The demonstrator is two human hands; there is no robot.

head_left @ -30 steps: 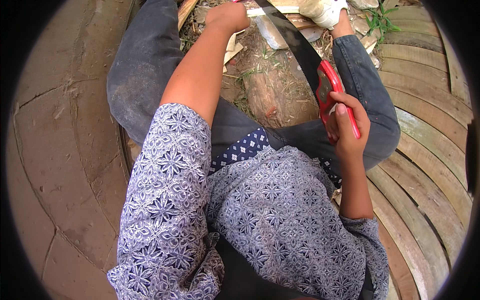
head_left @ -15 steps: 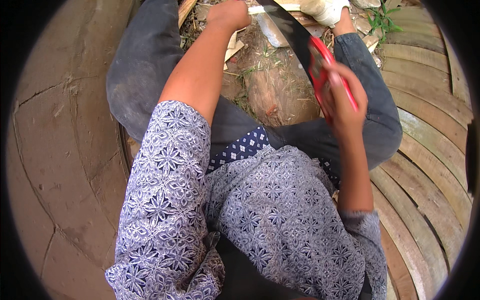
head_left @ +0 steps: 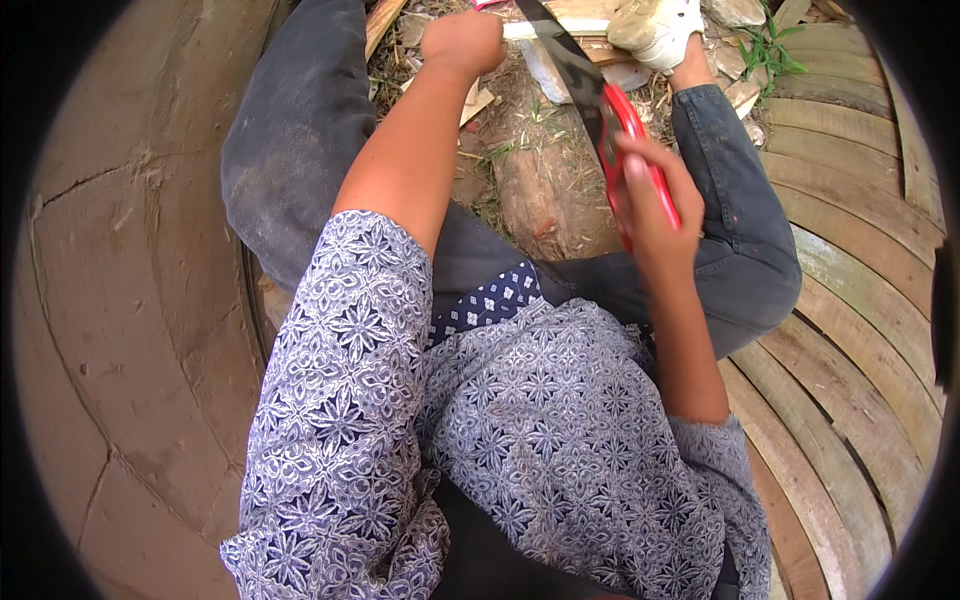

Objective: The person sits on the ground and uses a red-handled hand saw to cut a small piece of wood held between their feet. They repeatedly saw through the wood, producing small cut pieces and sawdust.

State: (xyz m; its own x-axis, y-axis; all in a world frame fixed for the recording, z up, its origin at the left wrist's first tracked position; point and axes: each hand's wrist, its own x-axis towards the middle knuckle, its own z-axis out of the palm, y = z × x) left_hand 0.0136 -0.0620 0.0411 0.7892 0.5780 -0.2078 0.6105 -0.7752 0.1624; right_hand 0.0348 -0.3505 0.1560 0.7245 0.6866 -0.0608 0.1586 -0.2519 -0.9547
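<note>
A handsaw (head_left: 580, 80) with a dark blade and a red handle is in my right hand (head_left: 660, 210), its fingers wrapped round the grip. The blade slants up and to the left, over the strip, and its tip runs to the top edge of the view. At the top, my left hand (head_left: 462, 44) is closed round the end of a pale wooden strip (head_left: 565, 28), which stretches rightward toward my white shoe (head_left: 650, 35). Whether the teeth touch the strip cannot be made out. A small pink-red bit shows just above my left hand.
Between my bent legs lies a brown log (head_left: 540, 200) on dirt with wood scraps (head_left: 475, 103) and stones (head_left: 548, 75). Curved wooden slats (head_left: 840, 210) cover the right side. A cracked brown surface (head_left: 130, 300) fills the left. A green weed (head_left: 770, 45) grows at the upper right.
My right hand and the saw have shifted to the left and slightly downward. My left hand keeps its hold on the strip. The whole view has tilted a little.
</note>
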